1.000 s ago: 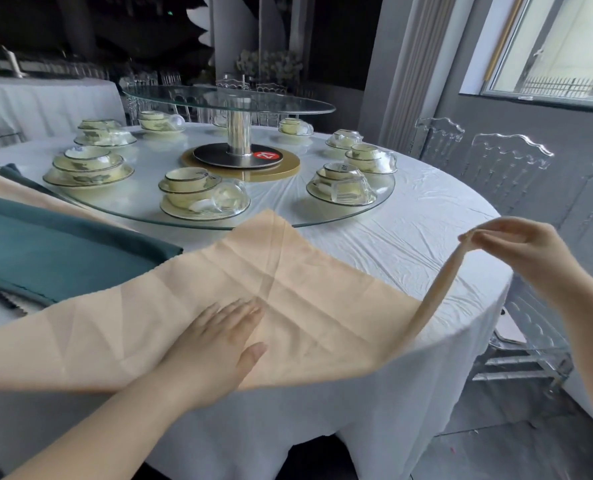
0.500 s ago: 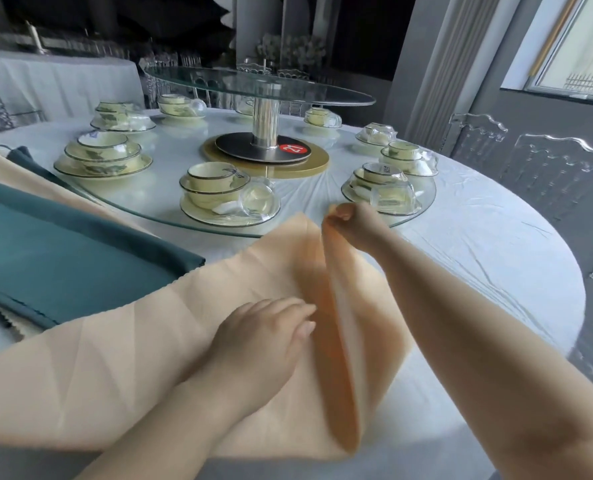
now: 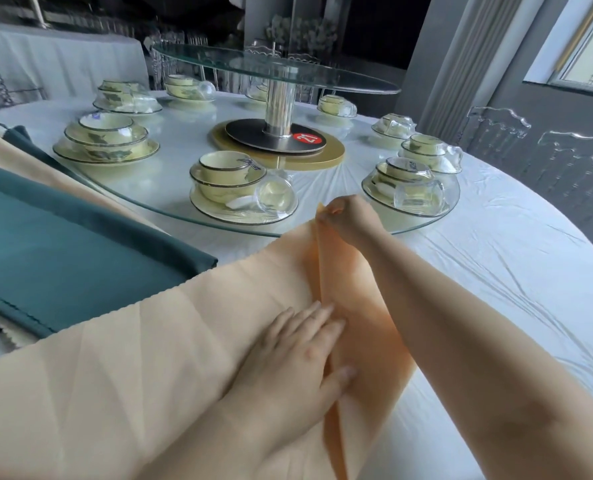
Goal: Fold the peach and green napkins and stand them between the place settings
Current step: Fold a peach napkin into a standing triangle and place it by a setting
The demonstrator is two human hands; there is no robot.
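Note:
A peach napkin (image 3: 156, 341) lies spread over the near edge of the round table. Its right part is folded over toward the middle, with the flap (image 3: 354, 306) still raised. My right hand (image 3: 343, 216) pinches the folded corner at the napkin's far point. My left hand (image 3: 298, 348) lies flat with straight fingers on the cloth, pressing beside the fold line. A stack of dark green napkins (image 3: 63, 251) with more peach ones (image 3: 46, 171) under them lies at the left. Place settings (image 3: 239, 188) of yellow bowls and plates stand on the glass turntable.
The big glass turntable (image 3: 170, 209) carries several settings with overturned glasses (image 3: 276, 199). A raised glass shelf (image 3: 274, 67) on a metal post stands at the centre. Clear chairs (image 3: 572, 161) stand at the right. White tablecloth (image 3: 513, 271) lies bare to the right.
My right hand carried the napkin's right corner from out at the right across to the far point. The flap has come lower, and my left hand has slid to the fold line.

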